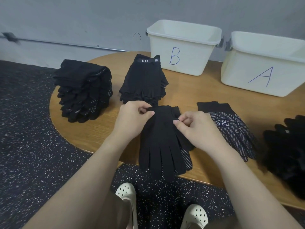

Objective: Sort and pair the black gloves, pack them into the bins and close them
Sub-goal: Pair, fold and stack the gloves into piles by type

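Observation:
A pair of black gloves [162,142] lies stacked at the table's near edge, fingers hanging over it, white grip dots showing on the lower one. My left hand [133,119] pinches the cuff's left corner. My right hand [194,128] pinches the cuff's right side. A single dotted glove [231,128] lies palm up just right of them. Farther back stand a tall stack of dotted gloves [84,90] and a stack of gloves labelled 5.11 [143,80]. A loose black heap of gloves [287,149] sits at the right edge.
Two open white bins stand at the back of the wooden table [198,90]: bin B [183,48] in the middle and bin A [264,66] to the right. No lids are in view. Speckled dark floor lies left and below, with my shoes by the table.

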`<act>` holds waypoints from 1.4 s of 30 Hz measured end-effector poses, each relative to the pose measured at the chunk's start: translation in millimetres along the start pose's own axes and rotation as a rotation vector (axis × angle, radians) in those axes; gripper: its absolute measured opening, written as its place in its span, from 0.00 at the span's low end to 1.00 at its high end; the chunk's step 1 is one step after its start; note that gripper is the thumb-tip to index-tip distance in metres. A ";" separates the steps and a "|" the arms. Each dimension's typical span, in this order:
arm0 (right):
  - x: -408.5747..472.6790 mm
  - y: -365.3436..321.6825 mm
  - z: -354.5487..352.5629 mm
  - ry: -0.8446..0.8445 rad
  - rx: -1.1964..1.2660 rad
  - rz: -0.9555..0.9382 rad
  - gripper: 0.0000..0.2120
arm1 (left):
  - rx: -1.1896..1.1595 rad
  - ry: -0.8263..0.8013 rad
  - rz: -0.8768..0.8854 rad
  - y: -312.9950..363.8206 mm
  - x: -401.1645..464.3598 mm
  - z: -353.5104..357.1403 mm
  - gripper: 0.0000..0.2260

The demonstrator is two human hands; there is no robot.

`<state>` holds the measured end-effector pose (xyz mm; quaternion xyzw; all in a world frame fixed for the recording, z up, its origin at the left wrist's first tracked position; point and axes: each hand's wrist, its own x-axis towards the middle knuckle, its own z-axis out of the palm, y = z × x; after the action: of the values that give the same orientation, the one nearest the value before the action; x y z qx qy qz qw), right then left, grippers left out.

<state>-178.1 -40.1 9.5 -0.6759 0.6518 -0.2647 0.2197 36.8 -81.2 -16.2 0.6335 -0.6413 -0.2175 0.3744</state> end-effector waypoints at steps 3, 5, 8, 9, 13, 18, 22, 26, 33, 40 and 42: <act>-1.3 -5.2 3.1 0.047 -0.120 0.001 0.06 | 0.007 -0.031 -0.010 -0.1 0.3 0.3 0.11; -2.8 -11.0 5.8 0.131 -0.240 -0.052 0.07 | 0.012 -0.047 -0.007 0.6 0.6 1.0 0.12; -10.4 -25.0 11.0 0.153 -0.285 -0.213 0.11 | 0.045 -0.086 0.019 2.3 0.8 -0.5 0.13; -15.1 -29.1 14.6 0.118 -0.302 -0.274 0.14 | 0.063 -0.101 0.032 2.6 0.7 -1.4 0.13; -38.2 -33.9 39.0 -0.164 -0.464 -0.357 0.35 | 0.107 -0.106 0.085 2.4 -0.9 -4.0 0.12; -46.1 -20.5 39.4 -0.307 -0.533 -0.464 0.37 | 0.126 -0.196 0.084 3.7 4.1 -9.4 0.12; -57.0 -19.1 33.0 -0.365 -0.562 -0.623 0.33 | 0.127 -0.194 0.078 4.0 5.6 -9.0 0.09; -76.9 -17.1 30.8 -0.398 -0.548 -0.772 0.25 | 0.140 -0.210 0.085 6.3 4.0 -9.5 0.07; -87.5 -15.9 24.1 -0.419 -0.480 -0.757 0.25 | 0.186 -0.206 0.226 11.2 -5.0 -10.7 0.08; -88.7 -14.7 10.6 -0.324 -0.421 -0.606 0.27 | -0.004 -0.222 0.233 15.4 -11.3 -16.9 0.09; -87.3 -13.9 4.8 -0.292 -0.428 -0.569 0.27 | -0.067 -0.225 0.230 15.8 -9.9 -20.6 0.14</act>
<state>-165.3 47.5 8.5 -0.8909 0.4406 -0.0738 0.0819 41.2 -65.9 6.6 0.5146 -0.7399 -0.2641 0.3436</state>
